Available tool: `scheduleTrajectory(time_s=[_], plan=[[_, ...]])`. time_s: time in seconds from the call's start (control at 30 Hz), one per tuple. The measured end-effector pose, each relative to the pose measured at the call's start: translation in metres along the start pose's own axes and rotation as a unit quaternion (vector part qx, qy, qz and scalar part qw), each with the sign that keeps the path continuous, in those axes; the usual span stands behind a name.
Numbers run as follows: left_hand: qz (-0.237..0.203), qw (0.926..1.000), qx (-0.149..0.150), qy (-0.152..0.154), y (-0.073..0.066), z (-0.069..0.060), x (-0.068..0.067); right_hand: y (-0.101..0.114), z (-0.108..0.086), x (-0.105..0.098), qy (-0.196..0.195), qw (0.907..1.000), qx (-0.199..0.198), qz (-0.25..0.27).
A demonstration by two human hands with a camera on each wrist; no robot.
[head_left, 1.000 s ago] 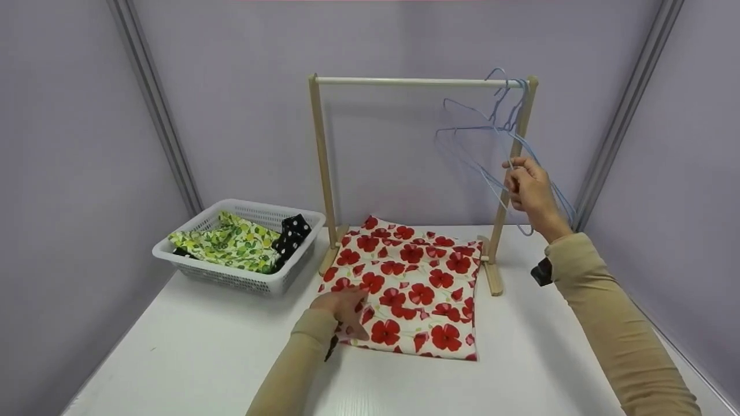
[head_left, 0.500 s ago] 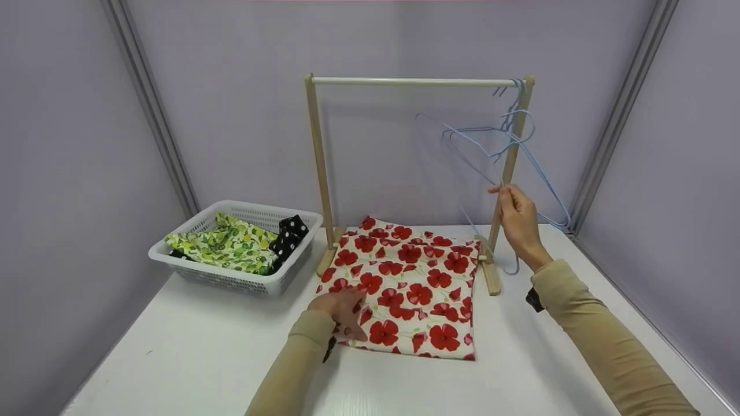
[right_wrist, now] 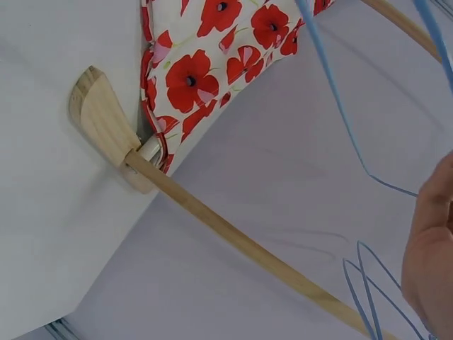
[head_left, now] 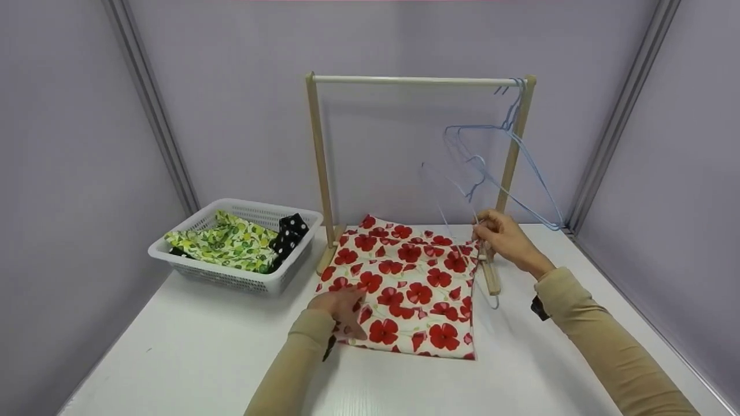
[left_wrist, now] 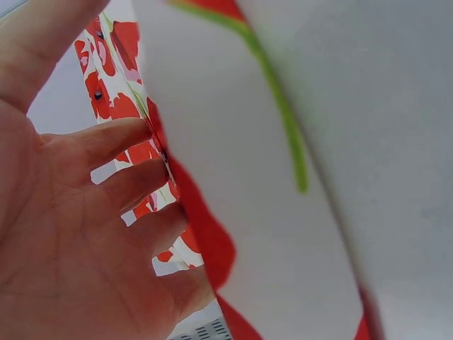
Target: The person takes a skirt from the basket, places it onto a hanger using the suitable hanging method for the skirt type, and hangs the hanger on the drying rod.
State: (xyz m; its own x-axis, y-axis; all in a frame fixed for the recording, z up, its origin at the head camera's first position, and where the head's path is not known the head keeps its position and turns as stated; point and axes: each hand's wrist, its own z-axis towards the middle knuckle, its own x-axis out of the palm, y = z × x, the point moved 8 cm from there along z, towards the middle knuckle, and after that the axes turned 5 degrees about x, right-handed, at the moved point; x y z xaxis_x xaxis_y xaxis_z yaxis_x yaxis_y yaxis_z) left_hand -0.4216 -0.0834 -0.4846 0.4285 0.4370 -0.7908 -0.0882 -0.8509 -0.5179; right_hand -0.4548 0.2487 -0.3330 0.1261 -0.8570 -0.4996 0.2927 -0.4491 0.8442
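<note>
In the head view, a blue wire hanger [head_left: 495, 303] hangs tilted from my right hand [head_left: 504, 236], whose thumb and fingers pinch its wire, with its hook upward. A white cloth item with red poppies [head_left: 407, 283] lies flat on the table, its far part beneath the rack; whether it is a garment cannot be told. On its near left part rests my left hand [head_left: 344, 312], fingers spread. The left wrist view shows the extended fingers of that hand [left_wrist: 85, 219] touching the poppy cloth [left_wrist: 205, 212], fingertips partly hidden. The right wrist view catches the hanger's wire [right_wrist: 340, 106] beside part of my right hand [right_wrist: 432, 262].
A wooden rack with a white rail [head_left: 404, 80] stands at the back. Other blue hangers [head_left: 480, 126] hang at its right end. To the left, a white basket [head_left: 277, 207] holds a green-and-yellow print cloth [head_left: 237, 245] and a black polka-dot cloth [head_left: 292, 231].
My right hand has taken one hanger off the rail and brought it down and leftward, toward the cloth's right edge. My left hand has stayed in place on the cloth.
</note>
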Motion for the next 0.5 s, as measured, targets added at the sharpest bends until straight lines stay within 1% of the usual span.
scheduleTrajectory(time_s=[0.03,0.1,0.2,0.27,0.37,0.5], plan=[[-0.004,1.0000,-0.002,0.001,0.001,0.000,0.000,-0.003,0.000,0.003,0.014,0.9998,0.012,0.000],[0.003,1.0000,0.001,0.003,0.001,0.001,0.001,-0.009,0.000,0.009,0.040,0.9986,0.033,0.007],[0.012,0.9999,0.003,0.003,0.001,0.001,0.002,-0.019,0.000,0.016,0.056,0.9959,0.069,0.017],[0.023,0.9997,0.006,0.001,0.001,0.002,0.002,-0.026,-0.001,0.020,0.051,0.9941,0.093,0.024],[0.025,0.9997,0.001,-0.003,0.001,0.002,0.002,-0.034,-0.002,0.023,0.028,0.9916,0.123,0.028],[0.020,0.9998,0.002,-0.007,-0.001,0.001,0.000,-0.037,-0.002,0.023,-0.007,0.9907,0.133,0.027]])
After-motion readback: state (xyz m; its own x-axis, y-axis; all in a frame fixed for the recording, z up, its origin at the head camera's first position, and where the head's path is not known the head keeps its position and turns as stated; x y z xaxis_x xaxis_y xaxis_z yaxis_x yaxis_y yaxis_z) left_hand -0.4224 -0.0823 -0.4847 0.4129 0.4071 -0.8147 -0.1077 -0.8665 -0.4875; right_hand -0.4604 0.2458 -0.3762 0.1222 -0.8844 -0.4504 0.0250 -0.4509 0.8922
